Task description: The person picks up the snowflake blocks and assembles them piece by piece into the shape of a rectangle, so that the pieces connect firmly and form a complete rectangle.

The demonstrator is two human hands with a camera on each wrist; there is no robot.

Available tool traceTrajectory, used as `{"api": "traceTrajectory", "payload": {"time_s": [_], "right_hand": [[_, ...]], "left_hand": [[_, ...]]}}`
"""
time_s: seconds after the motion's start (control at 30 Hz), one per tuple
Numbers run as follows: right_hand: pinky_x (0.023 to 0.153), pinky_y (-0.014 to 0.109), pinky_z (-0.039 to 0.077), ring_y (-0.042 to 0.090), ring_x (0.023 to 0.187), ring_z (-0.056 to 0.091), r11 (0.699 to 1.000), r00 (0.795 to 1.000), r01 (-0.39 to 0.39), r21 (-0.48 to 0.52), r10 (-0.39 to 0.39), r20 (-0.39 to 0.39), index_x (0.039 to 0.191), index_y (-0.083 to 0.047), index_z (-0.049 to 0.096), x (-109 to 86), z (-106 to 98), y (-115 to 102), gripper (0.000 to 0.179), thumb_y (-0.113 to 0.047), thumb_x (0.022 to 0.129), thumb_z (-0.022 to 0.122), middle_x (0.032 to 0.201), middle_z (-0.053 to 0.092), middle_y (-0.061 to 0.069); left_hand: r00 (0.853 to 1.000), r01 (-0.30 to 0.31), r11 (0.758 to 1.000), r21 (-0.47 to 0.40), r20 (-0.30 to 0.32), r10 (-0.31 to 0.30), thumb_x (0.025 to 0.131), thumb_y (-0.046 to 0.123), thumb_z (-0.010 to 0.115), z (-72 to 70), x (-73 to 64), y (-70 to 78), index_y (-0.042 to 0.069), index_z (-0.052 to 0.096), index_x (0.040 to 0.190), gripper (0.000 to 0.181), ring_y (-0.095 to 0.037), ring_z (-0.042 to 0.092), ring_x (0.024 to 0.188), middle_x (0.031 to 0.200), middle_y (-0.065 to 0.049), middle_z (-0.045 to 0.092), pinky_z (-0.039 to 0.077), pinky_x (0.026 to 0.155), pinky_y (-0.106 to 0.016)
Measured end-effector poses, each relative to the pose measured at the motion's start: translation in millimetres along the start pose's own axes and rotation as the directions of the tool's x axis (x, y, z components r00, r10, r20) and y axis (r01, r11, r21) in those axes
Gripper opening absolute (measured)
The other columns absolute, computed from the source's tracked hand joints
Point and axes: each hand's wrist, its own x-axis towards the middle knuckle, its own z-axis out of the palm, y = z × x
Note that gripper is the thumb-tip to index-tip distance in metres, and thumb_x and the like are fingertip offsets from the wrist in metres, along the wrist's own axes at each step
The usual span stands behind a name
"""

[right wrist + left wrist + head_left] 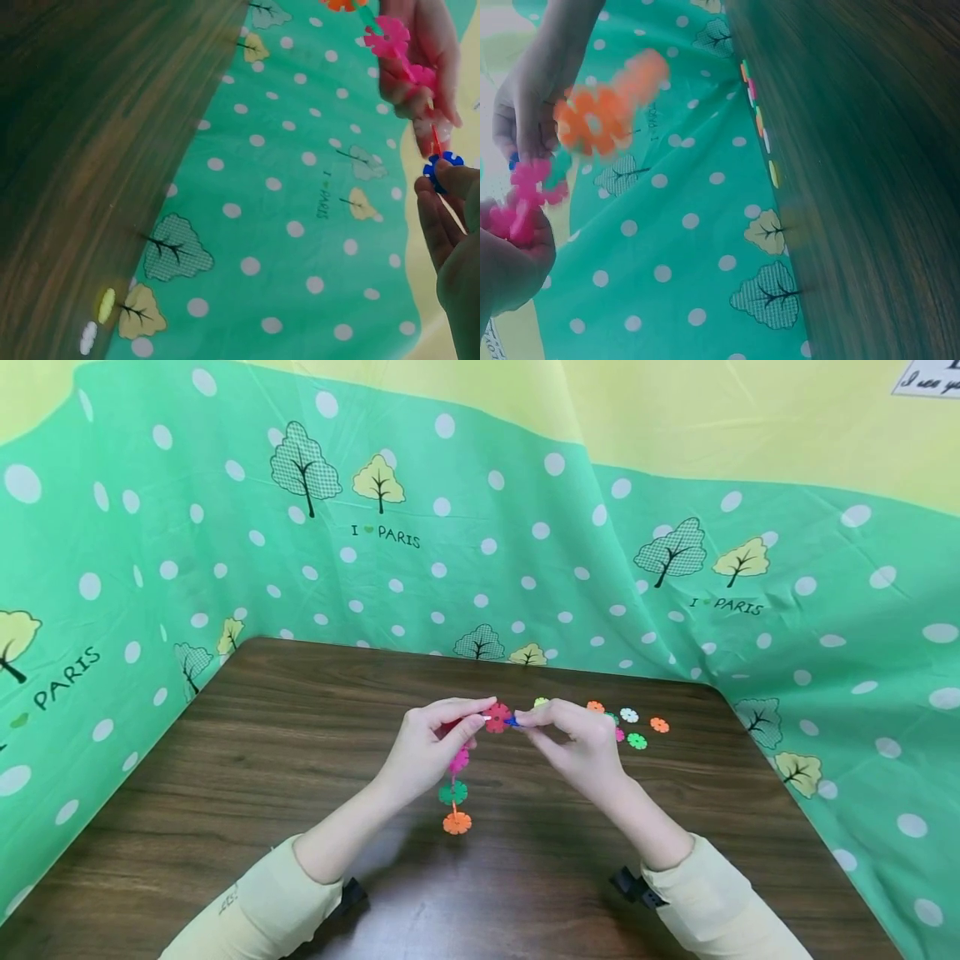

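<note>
My left hand (423, 743) pinches a chain of notched plastic snowflake discs near its upper end. A red disc (497, 718) stands out past the left fingertips, with a bit of white beside them. Below the hand hang a pink disc (459, 761), a green disc (453, 792) and an orange disc (457, 823), linked edge to edge. Between thumb and fingers, my right hand (581, 747) pinches a blue disc (433, 169). In the right wrist view the blue disc meets the edge of the red one; the fingers hide part of it.
Loose discs lie on the brown wooden table (300, 735) behind the right hand, among them an orange disc (659, 725), a white disc (629, 716) and a light green disc (637, 741). A green patterned cloth (487, 577) hangs around the table's far and side edges.
</note>
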Motion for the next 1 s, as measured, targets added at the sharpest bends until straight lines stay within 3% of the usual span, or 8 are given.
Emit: {"api": "traceTrajectory", "payload": {"time_s": [0.17, 0.4, 0.67, 0.93, 1.0], "right_hand": [[0.076, 0.018, 0.052, 0.018, 0.074, 0.07, 1.0, 0.999, 0.011, -0.007, -0.011, -0.033, 0.082, -0.006, 0.073, -1.9, 3, -1, 0.027, 0.012, 0.063, 0.079, 0.081, 0.073, 0.005], [0.077, 0.018, 0.052, 0.018, 0.075, 0.07, 1.0, 1.0, 0.015, 0.0, -0.015, -0.015, 0.084, -0.006, 0.073, -0.7, 3, 0, 0.029, 0.012, 0.063, 0.079, 0.082, 0.073, 0.005], [0.085, 0.019, 0.05, 0.018, 0.082, 0.069, 0.999, 0.999, -0.022, 0.025, 0.022, 0.036, 0.087, -0.006, 0.071, -0.8, -1, 3, 0.027, 0.01, 0.066, 0.078, 0.087, 0.072, 0.005], [0.081, 0.017, 0.051, 0.017, 0.083, 0.068, 1.0, 0.999, 0.001, 0.005, -0.001, 0.039, 0.091, -0.006, 0.071, -0.4, -6, 6, 0.03, 0.008, 0.065, 0.079, 0.09, 0.072, 0.005], [0.076, 0.017, 0.051, 0.017, 0.082, 0.067, 1.0, 0.999, 0.005, 0.005, -0.005, 0.033, 0.092, -0.005, 0.071, -0.3, -9, 7, 0.032, 0.008, 0.064, 0.08, 0.092, 0.072, 0.005]], "left_hand": [[1.0, 0.016, 1.0, -0.002, -0.013, -0.016, 0.089, 0.005, 0.062, 1.9, -0.3, -0.3, 0.003, 0.066, 0.117, 0.028, -0.031, 0.055, 0.062, 0.084, -0.01, 0.063, 0.047, 0.046, -0.027], [0.998, 0.059, 0.998, -0.039, 0.027, -0.058, 0.09, 0.004, 0.062, -1.1, -1.3, 2.6, 0.002, 0.063, 0.119, 0.029, -0.025, 0.056, 0.057, 0.083, -0.015, 0.066, 0.049, 0.048, -0.026], [0.995, 0.092, 0.995, 0.037, 0.021, -0.093, 0.083, 0.009, 0.072, 0.0, 0.0, 4.8, 0.008, 0.066, 0.115, 0.032, -0.028, 0.061, 0.062, 0.102, -0.006, 0.07, 0.052, 0.058, -0.025], [0.995, 0.087, 0.996, -0.025, 0.045, -0.086, 0.085, 0.006, 0.069, 0.7, 1.7, -0.6, 0.005, 0.064, 0.118, 0.034, -0.018, 0.069, 0.075, 0.101, -0.009, 0.07, 0.056, 0.065, -0.029], [0.996, 0.084, 0.996, -0.032, 0.044, -0.082, 0.085, 0.006, 0.069, 0.5, 1.8, -3.8, 0.005, 0.064, 0.118, 0.034, -0.018, 0.069, 0.074, 0.099, -0.009, 0.07, 0.055, 0.062, -0.028]]}}
